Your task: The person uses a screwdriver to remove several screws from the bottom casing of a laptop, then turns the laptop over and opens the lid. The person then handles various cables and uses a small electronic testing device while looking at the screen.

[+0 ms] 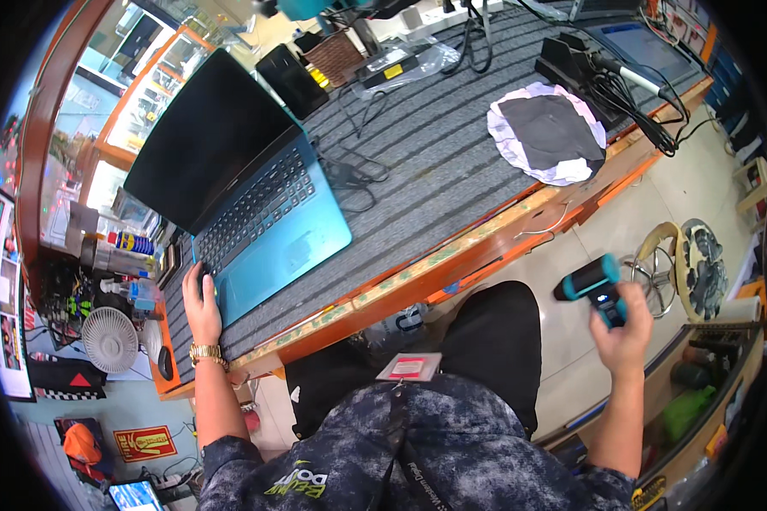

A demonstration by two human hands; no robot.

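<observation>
A blue laptop (273, 249) stands open on the grey striped bench mat, its screen dark and tilted back. Against the laptop's left front edge rests my left hand (202, 308), fingers stretched out, not wrapped round anything. Off the bench to the right, my right hand (622, 330) is closed round the grip of a teal-and-black handheld air blower (595, 281). The blower has a pistol shape and a small lit display, and its dark barrel points left. It is held in the air over the floor, apart from the laptop.
On the mat lie a round cloth pad with a dark centre (547, 132), loose thin cables (354, 175) and a black tool stand with cords (584, 72). A white fan (109, 339) and a spray can (132, 244) are at left. A stool (656, 268) stands on the floor at right.
</observation>
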